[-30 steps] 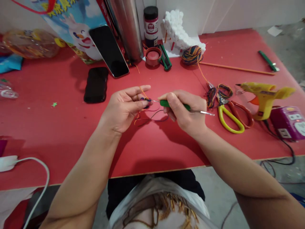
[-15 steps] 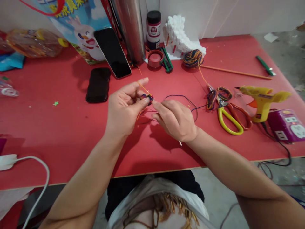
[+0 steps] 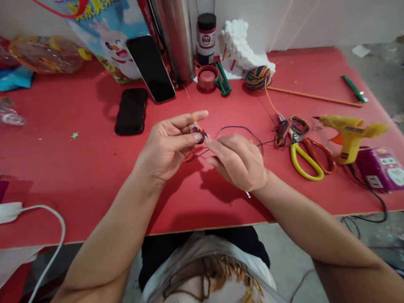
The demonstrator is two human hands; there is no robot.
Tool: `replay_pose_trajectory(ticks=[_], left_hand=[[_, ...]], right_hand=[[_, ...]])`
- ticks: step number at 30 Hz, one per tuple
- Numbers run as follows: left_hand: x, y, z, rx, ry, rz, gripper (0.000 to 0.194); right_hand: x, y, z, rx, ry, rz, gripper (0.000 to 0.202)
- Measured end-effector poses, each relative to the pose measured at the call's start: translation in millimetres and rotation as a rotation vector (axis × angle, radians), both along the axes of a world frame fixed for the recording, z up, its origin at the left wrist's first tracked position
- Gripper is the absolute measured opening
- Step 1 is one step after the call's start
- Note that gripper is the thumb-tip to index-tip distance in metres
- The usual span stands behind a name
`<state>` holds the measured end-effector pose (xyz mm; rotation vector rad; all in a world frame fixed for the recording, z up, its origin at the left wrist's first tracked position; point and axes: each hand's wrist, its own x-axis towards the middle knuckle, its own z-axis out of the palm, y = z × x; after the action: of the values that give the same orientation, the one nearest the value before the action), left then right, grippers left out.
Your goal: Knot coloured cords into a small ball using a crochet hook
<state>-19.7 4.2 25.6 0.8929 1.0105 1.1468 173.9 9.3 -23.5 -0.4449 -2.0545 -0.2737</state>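
Above the red table [image 3: 94, 168], my left hand [image 3: 168, 147] pinches a small multicoloured crochet piece [image 3: 197, 134] between thumb and fingers. My right hand [image 3: 241, 162] is closed, knuckles up, around a crochet hook. The handle is hidden in the palm. Only the hook's thin tip at the piece and a metal end [image 3: 248, 194] below the wrist show. A dark yarn strand [image 3: 243, 128] arcs from the piece to a yarn tangle [image 3: 288, 125] on the right. An orange strand runs on to the yarn ball [image 3: 257, 78] at the back.
Yellow scissors [image 3: 302, 159], red scissors [image 3: 323, 155], a yellow glue gun [image 3: 349, 130] and a purple power strip [image 3: 383, 168] lie right. Two black phones [image 3: 131, 111] [image 3: 151, 69], a steel cylinder [image 3: 175, 38], a jar [image 3: 206, 35] and white foam [image 3: 241, 44] stand behind. A white cable [image 3: 50, 214] lies front left.
My right hand has turned knuckles-up, hiding the green handle that showed a second ago. A yarn loop now stands out to the right of the piece. The left hand stays.
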Motion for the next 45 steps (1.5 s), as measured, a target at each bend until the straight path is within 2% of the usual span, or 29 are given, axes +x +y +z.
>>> replay_pose_trajectory(ticks=[3,6,10,13,15,19,23,27,32,37,42,45], left_hand=[[0,1,-0.9,-0.020,-0.030,0.006,0.043],[4,0,-3.8,0.046,-0.018,0.059,0.039],[8,-4,-7.1,0.260,0.214,0.165,0.038],[6,-6,-7.6,0.354,0.428,0.175,0.039],[3,-7,-7.5,0.391,0.498,0.161,0.040],[0,-6,-6.1,0.396,0.526,0.132,0.045],[-3,-6,-4.4,0.399,0.531,0.088,0.050],[-5,-5,-5.2,0.480,0.601,0.020,0.053],[-7,-2,-8.4,0.655,0.580,-0.100,0.052],[-9,0,-9.8,0.665,0.479,-0.175,0.044],[-6,0,-19.0,0.516,0.302,-0.140,0.036],[2,-2,-25.4,0.467,0.175,-0.117,0.033]], right_hand=[[-4,-1,-0.8,0.025,-0.050,-0.078,0.037],[-9,-3,-0.5,0.035,-0.082,-0.164,0.031],[-12,-7,0.5,-0.021,-0.054,-0.207,0.024],[-11,-9,3.0,-0.142,0.028,-0.164,0.019],[-8,-10,5.5,-0.229,0.073,-0.104,0.018],[-1,-13,12.3,-0.390,0.133,0.005,0.020],[7,-14,24.2,-0.562,0.160,-0.010,0.023],[16,-12,39.8,-0.815,0.191,-0.017,0.030],[27,-2,51.0,-1.125,0.392,0.154,0.027],[29,6,50.1,-1.470,0.611,0.276,0.021],[19,8,37.2,-1.576,0.787,0.564,0.024],[12,4,30.9,-1.543,0.779,0.667,0.026]])
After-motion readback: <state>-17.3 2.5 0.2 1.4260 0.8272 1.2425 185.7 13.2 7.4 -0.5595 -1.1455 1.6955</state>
